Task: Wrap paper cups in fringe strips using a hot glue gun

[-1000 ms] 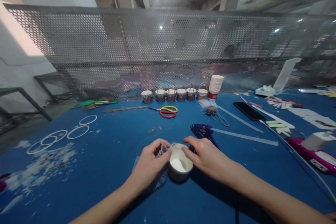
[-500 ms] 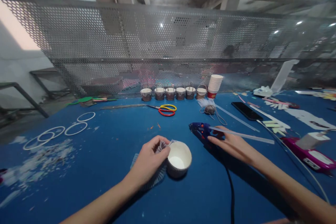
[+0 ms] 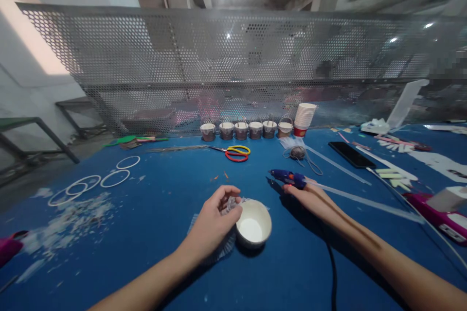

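Near the middle of the blue table, my left hand (image 3: 216,221) is closed, thumb and fingers pinching a gathered strip of grey, ribbed fabric (image 3: 226,248) against the side of a short paper cup (image 3: 254,224). The cup tilts with its white inside facing me; its outer wall looks dark. Part of the fabric is hidden under my palm. To the right, my right hand (image 3: 310,199) is wrapped around a blue glue gun (image 3: 288,178), whose nozzle points left. A long clear glue stick (image 3: 368,200) sticks out of its back, and a black cord (image 3: 332,272) trails toward me.
Several small wrapped cups (image 3: 241,131) line the back, beside a stack of paper cups (image 3: 305,117). Scissors (image 3: 237,153), a yarn ball (image 3: 297,152), a phone (image 3: 351,154) and a magenta power strip (image 3: 436,214) lie around. White rings (image 3: 115,178) and scraps (image 3: 83,218) are at left.
My right hand has taken a firmer grip on the glue gun and turned it, so more of the glue stick shows. My left hand keeps hold of the fabric and cup. The view has shifted slightly left.
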`<action>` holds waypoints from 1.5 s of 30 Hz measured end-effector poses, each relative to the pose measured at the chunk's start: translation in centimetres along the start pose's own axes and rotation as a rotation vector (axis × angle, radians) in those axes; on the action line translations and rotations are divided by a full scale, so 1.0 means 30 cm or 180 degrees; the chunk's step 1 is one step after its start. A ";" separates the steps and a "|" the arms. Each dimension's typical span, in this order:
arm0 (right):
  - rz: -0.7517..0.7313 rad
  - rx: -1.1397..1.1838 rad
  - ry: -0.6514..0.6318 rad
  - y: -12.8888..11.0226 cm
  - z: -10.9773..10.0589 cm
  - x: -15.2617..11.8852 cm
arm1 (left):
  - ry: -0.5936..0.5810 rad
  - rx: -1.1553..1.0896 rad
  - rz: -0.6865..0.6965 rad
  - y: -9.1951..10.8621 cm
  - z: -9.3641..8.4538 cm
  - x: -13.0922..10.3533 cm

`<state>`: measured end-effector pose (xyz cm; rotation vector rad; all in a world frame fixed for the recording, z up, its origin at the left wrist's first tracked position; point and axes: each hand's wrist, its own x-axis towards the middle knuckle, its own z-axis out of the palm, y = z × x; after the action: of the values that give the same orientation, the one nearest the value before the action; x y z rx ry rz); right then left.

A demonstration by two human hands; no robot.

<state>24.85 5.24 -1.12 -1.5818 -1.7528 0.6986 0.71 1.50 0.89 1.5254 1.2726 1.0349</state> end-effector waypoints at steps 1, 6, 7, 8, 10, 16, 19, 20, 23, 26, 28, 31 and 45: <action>0.0046 0.0054 0.0024 -0.016 -0.005 -0.017 | -0.0042 0.0024 0.0009 0.001 -0.001 0.002; 0.0256 0.0551 0.0036 -0.087 -0.017 -0.114 | -0.0156 0.0482 0.0157 0.009 -0.009 0.010; 0.0217 0.0610 0.0056 -0.094 -0.018 -0.133 | -0.0151 0.0546 0.0200 0.010 -0.009 0.011; 0.0175 0.0643 0.0069 -0.099 -0.019 -0.151 | -0.0140 0.0591 0.0232 0.010 -0.008 0.012; 0.0078 0.0627 0.0078 -0.105 -0.025 -0.184 | -0.0092 0.0629 0.0274 0.008 -0.004 0.013; -0.0256 0.0263 0.0025 -0.129 -0.047 -0.264 | 0.0052 0.0615 0.0335 0.002 0.010 0.015; -0.0485 0.0237 -0.0071 -0.144 -0.045 -0.294 | 0.0017 0.0658 0.0376 0.003 0.013 0.016; -0.0568 0.0206 -0.0097 -0.147 -0.041 -0.301 | 0.0006 0.0679 0.0382 0.003 0.013 0.017; -0.0879 0.0086 -0.0053 -0.147 -0.021 -0.315 | 0.0006 0.0706 0.0368 0.005 0.012 0.017; -0.1161 -0.0004 -0.0050 -0.137 0.003 -0.315 | -0.0004 0.0661 0.0285 0.008 0.011 0.019; -0.1253 -0.0118 -0.0183 -0.134 0.010 -0.310 | -0.0015 0.0644 0.0219 0.009 0.010 0.021; -0.1261 -0.0337 -0.0553 -0.150 -0.001 -0.298 | -0.0021 0.0617 0.0127 0.007 0.006 0.029; -0.1219 -0.0906 -0.1088 -0.243 -0.003 -0.267 | -0.0130 0.0235 -0.0090 -0.005 -0.007 0.045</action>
<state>20.64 -3.59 3.51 -1.2912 -2.4147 0.5707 0.65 2.87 0.87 1.5717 1.3131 0.9434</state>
